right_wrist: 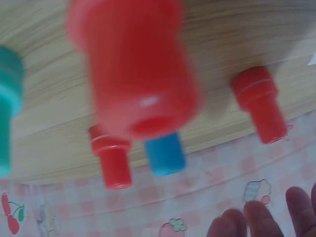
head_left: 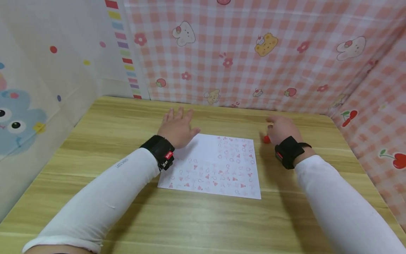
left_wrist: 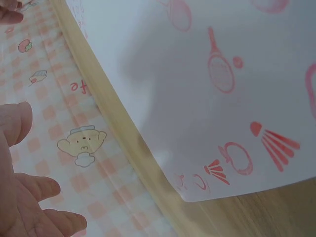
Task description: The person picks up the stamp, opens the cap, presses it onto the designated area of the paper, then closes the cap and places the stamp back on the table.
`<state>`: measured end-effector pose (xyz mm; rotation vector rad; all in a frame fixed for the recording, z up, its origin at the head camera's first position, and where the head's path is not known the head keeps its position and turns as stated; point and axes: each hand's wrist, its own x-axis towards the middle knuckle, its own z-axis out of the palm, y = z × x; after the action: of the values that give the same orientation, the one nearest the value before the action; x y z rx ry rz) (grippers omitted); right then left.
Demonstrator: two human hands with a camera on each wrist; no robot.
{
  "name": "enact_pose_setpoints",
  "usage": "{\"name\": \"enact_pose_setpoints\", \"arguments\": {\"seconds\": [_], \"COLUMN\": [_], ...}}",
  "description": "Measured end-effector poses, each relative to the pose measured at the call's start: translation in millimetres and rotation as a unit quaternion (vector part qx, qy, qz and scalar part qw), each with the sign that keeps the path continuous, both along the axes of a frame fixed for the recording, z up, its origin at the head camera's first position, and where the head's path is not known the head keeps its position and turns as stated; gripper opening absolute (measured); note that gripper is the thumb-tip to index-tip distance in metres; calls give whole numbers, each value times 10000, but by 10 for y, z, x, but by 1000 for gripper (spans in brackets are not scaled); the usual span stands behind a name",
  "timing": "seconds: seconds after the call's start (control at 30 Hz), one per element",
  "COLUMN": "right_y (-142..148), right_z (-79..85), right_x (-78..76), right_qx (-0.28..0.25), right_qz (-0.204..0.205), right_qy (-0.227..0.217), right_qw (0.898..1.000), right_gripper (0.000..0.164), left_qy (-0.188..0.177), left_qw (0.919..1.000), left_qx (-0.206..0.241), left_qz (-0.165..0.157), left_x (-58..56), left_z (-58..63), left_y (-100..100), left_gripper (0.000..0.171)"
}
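My left hand [head_left: 178, 131], fingers spread, is over the upper left corner of a white paper sheet [head_left: 206, 144] printed with red and pink shuttlecocks, rackets and rings. The left wrist view has its fingers [left_wrist: 37, 186] straight and apart. My right hand [head_left: 284, 127] is beyond the sheet's right edge, close to a small red stamp [head_left: 267, 139]. Nothing shows between its fingers [right_wrist: 259, 219] in the right wrist view. Around it stand red stamps [right_wrist: 266, 116], a blue stamp [right_wrist: 165, 154] and a teal stamp [right_wrist: 6, 98]; a large red stamp [right_wrist: 140, 74] is blurred close to the camera.
The wooden table [head_left: 196, 225] ends at a pink checked cloth [head_left: 222, 84] behind. A white cloth [head_left: 79, 70] hangs at the left, and another checked cloth [head_left: 380, 116] borders the right. In the head view, the right hand and wrist hide most of the stamps.
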<state>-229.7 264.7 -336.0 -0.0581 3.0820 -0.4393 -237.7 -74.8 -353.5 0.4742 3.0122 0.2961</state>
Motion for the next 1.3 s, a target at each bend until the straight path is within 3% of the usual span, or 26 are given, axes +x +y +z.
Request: {"name": "enact_pose_setpoints", "arguments": {"seconds": [0.33,0.53,0.77,1.03,1.13,1.3], "right_y": [20,20,-20,-220,-337,-546], "right_z": [-82,-167,-156,-85,-82,-94], "right_x": [-16,-36,-19,32,67,150], "right_qx": [300,378,292,-341,-654,-1176], "right_qz": [25,171,145,-7,-47,-52], "right_qy": [-735,-793,-545,121,274,153], "right_qw": [9968,9960,9980,9993,9975,9929], "right_gripper": [33,31,28,26,22,21], "left_qy": [10,-54,104,267,67,-293], "left_qw": [10000,9998,9994,9917,9861,9743], "left_qx": [-13,157,343,1257,1659,2229], "left_qz": [52,70,-13,28,18,-123], "left_x": [-9,11,10,47,96,233], "left_z": [-22,-7,-23,-85,-78,-34], "left_y": [-11,-9,2,49,86,159], "left_gripper": [78,77,77,70,69,66]}}
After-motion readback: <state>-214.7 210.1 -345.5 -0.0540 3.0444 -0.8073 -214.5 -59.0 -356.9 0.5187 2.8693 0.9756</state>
